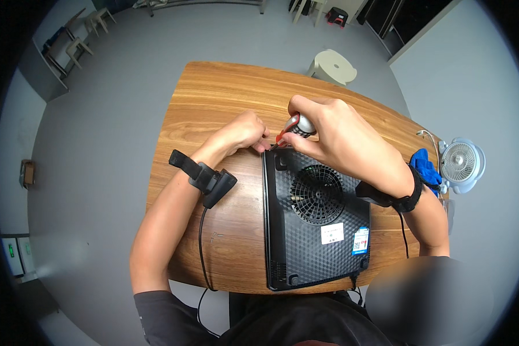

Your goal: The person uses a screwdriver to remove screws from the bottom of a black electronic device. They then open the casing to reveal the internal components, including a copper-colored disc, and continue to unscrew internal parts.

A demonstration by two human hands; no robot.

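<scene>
A black induction cooker (305,262) lies upside down on the wooden table, its round fan grille (318,195), small feet and two stickers facing up. My right hand (334,130) is closed around the grey and red handle of a screwdriver (300,124). Its dark shaft slants down to the cooker's far left corner, where the tip is hard to make out. At that same corner my left hand (249,131) has its fingers curled in, fingertips against or right beside the edge. Whatever they pinch there is hidden.
Tiny metal bits, perhaps screws (216,236), lie on the table (213,86) left of the cooker. A blue cloth (425,167) and a small fan (461,161) are at the right edge. Cables hang from both wrist straps. Beyond the table stands a pale stool (333,66).
</scene>
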